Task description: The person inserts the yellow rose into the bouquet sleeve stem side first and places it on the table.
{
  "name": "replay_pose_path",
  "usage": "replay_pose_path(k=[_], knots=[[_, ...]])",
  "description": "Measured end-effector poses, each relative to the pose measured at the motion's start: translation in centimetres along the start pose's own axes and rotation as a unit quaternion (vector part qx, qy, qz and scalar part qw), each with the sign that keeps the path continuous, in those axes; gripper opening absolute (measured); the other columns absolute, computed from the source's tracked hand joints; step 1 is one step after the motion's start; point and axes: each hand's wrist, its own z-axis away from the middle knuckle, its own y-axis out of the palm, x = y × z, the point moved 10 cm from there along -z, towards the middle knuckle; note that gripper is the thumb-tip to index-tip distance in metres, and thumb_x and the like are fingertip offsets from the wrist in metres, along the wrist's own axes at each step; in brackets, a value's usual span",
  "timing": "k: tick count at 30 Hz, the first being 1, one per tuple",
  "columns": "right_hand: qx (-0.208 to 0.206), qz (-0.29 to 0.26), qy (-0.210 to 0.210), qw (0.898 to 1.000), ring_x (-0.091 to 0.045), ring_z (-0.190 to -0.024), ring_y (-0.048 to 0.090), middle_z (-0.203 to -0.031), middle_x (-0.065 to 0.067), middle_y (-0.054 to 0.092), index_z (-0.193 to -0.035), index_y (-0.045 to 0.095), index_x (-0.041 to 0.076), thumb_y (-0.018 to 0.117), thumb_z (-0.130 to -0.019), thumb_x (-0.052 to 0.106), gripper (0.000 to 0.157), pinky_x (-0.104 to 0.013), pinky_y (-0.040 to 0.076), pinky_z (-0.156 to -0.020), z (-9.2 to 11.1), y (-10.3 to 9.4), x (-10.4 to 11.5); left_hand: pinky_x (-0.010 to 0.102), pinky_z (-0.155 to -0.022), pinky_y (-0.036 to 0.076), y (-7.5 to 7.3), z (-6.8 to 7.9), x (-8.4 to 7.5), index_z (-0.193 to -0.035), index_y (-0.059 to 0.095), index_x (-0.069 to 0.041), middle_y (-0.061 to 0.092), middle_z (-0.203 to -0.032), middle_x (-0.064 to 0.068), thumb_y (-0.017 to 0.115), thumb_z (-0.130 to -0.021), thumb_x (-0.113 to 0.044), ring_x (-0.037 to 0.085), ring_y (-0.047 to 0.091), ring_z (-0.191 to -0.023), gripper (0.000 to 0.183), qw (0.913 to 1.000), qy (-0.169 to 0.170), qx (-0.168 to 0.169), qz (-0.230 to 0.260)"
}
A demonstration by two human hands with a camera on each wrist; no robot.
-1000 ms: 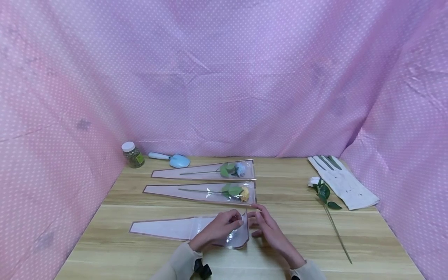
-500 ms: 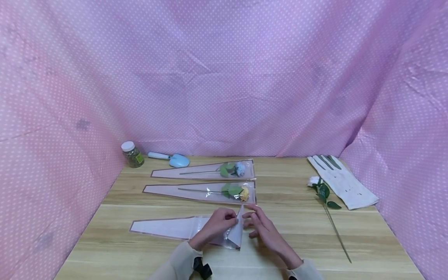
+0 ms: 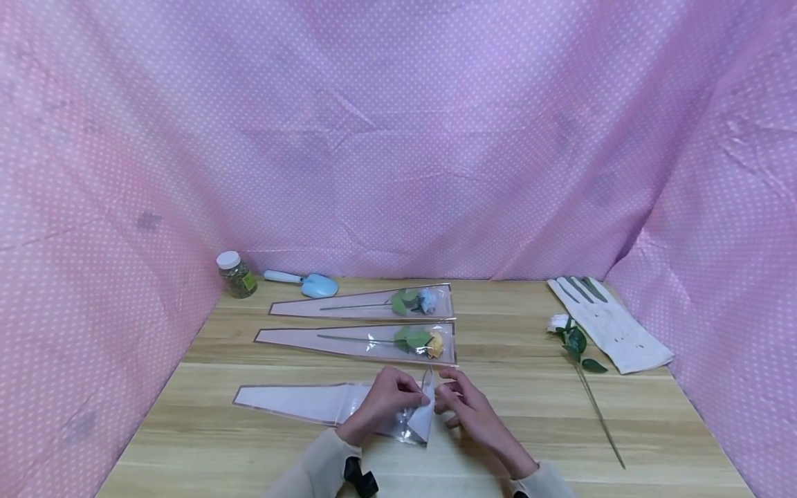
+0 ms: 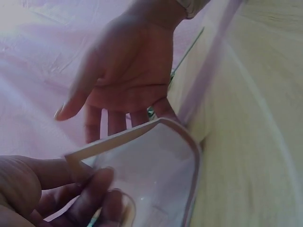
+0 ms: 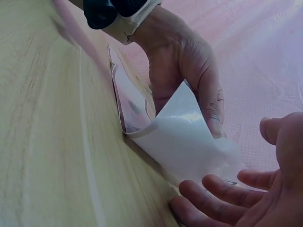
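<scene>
A tapered flower sleeve (image 3: 289,401) with a white panel and a brownish border lies nearest me on the table. My left hand (image 3: 385,402) pinches its wide end, where a flap stands up and curls back. In the left wrist view, thumb and fingers of the left hand (image 4: 94,194) grip the bordered corner of the sleeve (image 4: 161,165). My right hand (image 3: 472,409) hovers just right of that end, fingers loosely bent and holding nothing. The right wrist view has the right hand's fingertips (image 5: 213,187) close beside the white flap (image 5: 180,137).
Behind lie two filled sleeves, one with a yellow rose (image 3: 435,344), the other with a blue flower (image 3: 427,301). A white rose (image 3: 585,366) and a glove (image 3: 613,328) lie right. A jar (image 3: 238,277) and a blue trowel (image 3: 319,286) stand at the back left.
The sleeve's wide end has risen and folded back to the left in my left hand's pinch. My right hand has shifted slightly left, its fingers bending more.
</scene>
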Motion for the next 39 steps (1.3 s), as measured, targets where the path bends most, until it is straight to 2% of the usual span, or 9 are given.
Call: replay_pose_path(k=[3, 6, 10, 13, 20, 25, 30, 33, 39], knots=[[-0.006, -0.013, 0.006, 1.000, -0.029, -0.099, 0.070, -0.127, -0.032, 0.058, -0.142, 0.038, -0.001, 0.045, -0.107, 0.030, 0.048, -0.038, 0.061, -0.070, 0.0, 0.0, -0.3, 0.016, -0.055, 0.042, 0.7, -0.1, 0.1, -0.080, 0.071, 0.008, 0.069, -0.069, 0.005, 0.079, -0.076, -0.002, 0.003, 0.053, -0.060, 0.014, 0.9997, 0.012, 0.010, 0.020], [-0.016, -0.021, 0.016, 1.000, -0.027, -0.096, 0.070, -0.124, -0.031, 0.060, -0.139, 0.042, 0.000, 0.048, -0.106, 0.032, 0.046, -0.038, 0.061, -0.067, 0.0, 0.1, -0.5, 0.015, -0.054, 0.041, 1.7, -0.2, 0.3, -0.083, 0.066, 0.013, 0.063, -0.068, -0.002, 0.079, -0.076, 0.000, 0.002, 0.053, -0.060, 0.019, 0.9981, 0.019, 0.035, 0.048], [-0.039, -0.021, 0.032, 0.999, -0.023, -0.094, 0.069, -0.122, -0.028, 0.063, -0.133, 0.047, 0.002, 0.052, -0.104, 0.034, 0.044, -0.037, 0.060, -0.064, -0.1, 0.1, -0.6, 0.015, -0.055, 0.043, 2.7, -0.2, 0.9, -0.087, 0.060, 0.020, 0.061, -0.068, -0.009, 0.077, -0.077, 0.004, 0.001, 0.053, -0.061, 0.025, 0.9931, 0.011, 0.064, 0.098], [-0.056, -0.017, 0.040, 0.997, -0.020, -0.092, 0.067, -0.119, -0.026, 0.066, -0.129, 0.049, 0.002, 0.054, -0.102, 0.035, 0.043, -0.036, 0.060, -0.061, -0.2, 0.0, -0.8, 0.016, -0.054, 0.043, 3.0, -0.2, 1.3, -0.088, 0.058, 0.022, 0.061, -0.067, -0.011, 0.076, -0.077, 0.005, 0.002, 0.053, -0.060, 0.027, 0.9902, -0.001, 0.065, 0.124], [-0.073, -0.020, 0.047, 0.996, -0.018, -0.084, 0.067, -0.110, -0.021, 0.068, -0.124, 0.052, 0.000, 0.056, -0.102, 0.031, 0.039, -0.035, 0.060, -0.060, -0.4, -0.4, -1.2, 0.018, -0.052, 0.042, 2.8, -0.2, 1.7, -0.088, 0.058, 0.021, 0.061, -0.064, -0.011, 0.075, -0.079, 0.005, 0.003, 0.049, -0.056, 0.025, 0.9904, -0.018, 0.050, 0.128], [-0.080, -0.023, 0.050, 0.995, -0.018, -0.082, 0.068, -0.107, -0.018, 0.068, -0.121, 0.055, -0.004, 0.059, -0.099, 0.021, 0.033, -0.035, 0.060, -0.060, -0.3, -1.3, -1.6, 0.017, -0.052, 0.042, 2.6, -0.1, 2.2, -0.093, 0.054, 0.023, 0.060, -0.067, -0.010, 0.073, -0.082, 0.004, 0.004, 0.049, -0.056, 0.029, 0.9858, -0.037, 0.047, 0.157], [-0.083, -0.018, 0.054, 0.995, -0.017, -0.075, 0.066, -0.094, -0.013, 0.068, -0.115, 0.057, -0.006, 0.061, -0.097, 0.013, 0.026, -0.034, 0.059, -0.057, -0.2, -2.4, -1.9, 0.017, -0.049, 0.042, 2.6, -0.2, 2.6, -0.096, 0.051, 0.025, 0.061, -0.065, -0.011, 0.071, -0.083, 0.005, 0.004, 0.048, -0.053, 0.031, 0.9820, -0.044, 0.043, 0.178], [-0.081, -0.014, 0.057, 0.995, -0.015, -0.071, 0.064, -0.087, -0.009, 0.068, -0.112, 0.058, -0.007, 0.061, -0.095, 0.010, 0.025, -0.032, 0.059, -0.056, -0.3, -2.8, -2.0, 0.017, -0.049, 0.043, 2.6, -0.2, 2.7, -0.094, 0.053, 0.021, 0.061, -0.064, -0.010, 0.071, -0.084, 0.004, 0.004, 0.049, -0.053, 0.027, 0.9809, -0.045, 0.042, 0.185], [-0.090, 0.007, 0.065, 0.994, -0.014, -0.065, 0.063, -0.082, -0.008, 0.067, -0.106, 0.060, -0.007, 0.063, -0.091, 0.006, 0.019, -0.030, 0.057, -0.053, -0.4, -3.4, -2.3, 0.017, -0.050, 0.046, 2.7, -0.4, 3.0, -0.086, 0.060, -0.003, 0.063, -0.064, -0.008, 0.071, -0.085, 0.000, 0.004, 0.054, -0.055, 0.011, 0.9782, -0.051, 0.048, 0.195]])
